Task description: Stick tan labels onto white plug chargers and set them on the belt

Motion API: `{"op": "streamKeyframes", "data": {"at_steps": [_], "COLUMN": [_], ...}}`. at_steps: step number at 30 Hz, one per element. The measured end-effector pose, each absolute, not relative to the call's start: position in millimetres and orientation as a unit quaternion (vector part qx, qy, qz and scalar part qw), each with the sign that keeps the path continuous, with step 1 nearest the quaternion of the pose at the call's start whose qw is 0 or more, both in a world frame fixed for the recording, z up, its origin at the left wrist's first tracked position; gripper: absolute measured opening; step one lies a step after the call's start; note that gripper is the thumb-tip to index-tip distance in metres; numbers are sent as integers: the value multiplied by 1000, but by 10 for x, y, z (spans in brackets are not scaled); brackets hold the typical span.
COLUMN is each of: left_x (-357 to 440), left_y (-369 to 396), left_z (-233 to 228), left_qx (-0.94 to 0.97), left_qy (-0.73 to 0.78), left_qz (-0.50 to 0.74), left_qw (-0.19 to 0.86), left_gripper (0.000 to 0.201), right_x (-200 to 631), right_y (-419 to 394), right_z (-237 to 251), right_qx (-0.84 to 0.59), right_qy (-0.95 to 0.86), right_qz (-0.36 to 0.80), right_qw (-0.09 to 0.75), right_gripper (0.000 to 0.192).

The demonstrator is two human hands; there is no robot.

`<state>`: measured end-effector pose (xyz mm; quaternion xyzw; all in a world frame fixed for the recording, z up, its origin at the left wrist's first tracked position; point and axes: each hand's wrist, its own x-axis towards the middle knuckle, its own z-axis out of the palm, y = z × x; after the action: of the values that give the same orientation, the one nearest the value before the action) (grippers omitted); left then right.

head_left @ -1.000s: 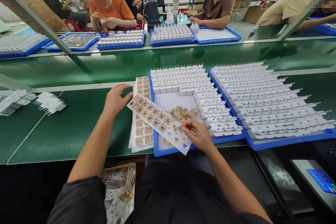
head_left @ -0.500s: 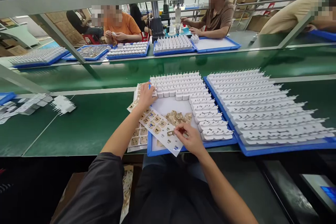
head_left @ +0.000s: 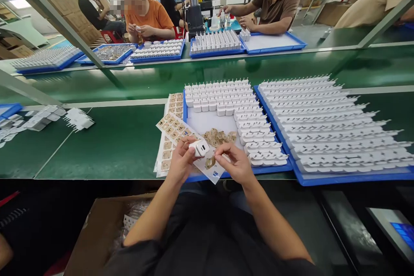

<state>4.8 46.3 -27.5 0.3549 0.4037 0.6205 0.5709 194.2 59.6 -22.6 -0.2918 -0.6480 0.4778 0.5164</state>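
Note:
My left hand holds a small white charger plug just above the front edge of a blue tray. My right hand pinches a small brown sticker, peeled from a white label sheet that lies slanted over the tray's left corner. Rows of white plugs fill the back and right of the tray. A loose heap of brown stickers lies on its white floor.
A second blue tray packed with white plugs stands on the right. More label sheets lie under the slanted one. Loose white parts sit far left. Co-workers work at trays across the green conveyor. An open carton stands below.
My left hand reached to the plug rows at the tray's back, took one white plug and brought it to the front. My right hand stayed near the sheet with a sticker.

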Motion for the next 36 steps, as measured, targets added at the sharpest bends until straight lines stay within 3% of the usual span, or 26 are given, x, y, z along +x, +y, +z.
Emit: {"op": "streamKeyframes", "data": {"at_steps": [3, 7, 13, 16, 23, 36], "left_x": [216, 214, 48, 31, 32, -4], "left_y": [317, 226, 129, 86, 11, 17], "left_z": [-350, -387, -412, -415, -320, -263], "left_qx": [336, 445, 632, 640, 660, 663], "left_qy": [408, 426, 427, 443, 455, 465], "left_qz": [612, 610, 501, 498, 507, 492], "left_qw": [589, 499, 407, 383, 317, 321], "left_gripper": [42, 34, 57, 53, 43, 43], "right_x": [1894, 1866, 1878, 1887, 1905, 1865], "right_y": [507, 435, 346, 307, 329, 364], "right_z": [-130, -134, -170, -128, -48, -42], "right_qx": [-276, -310, -315, -315, -370, -389], "right_qy": [-623, -587, -570, -569, -611, -624], "right_qz": [517, 535, 565, 581, 492, 480], "right_qw": [517, 523, 506, 489, 498, 479], "right_gripper": [14, 16, 12, 11, 4, 3]}}
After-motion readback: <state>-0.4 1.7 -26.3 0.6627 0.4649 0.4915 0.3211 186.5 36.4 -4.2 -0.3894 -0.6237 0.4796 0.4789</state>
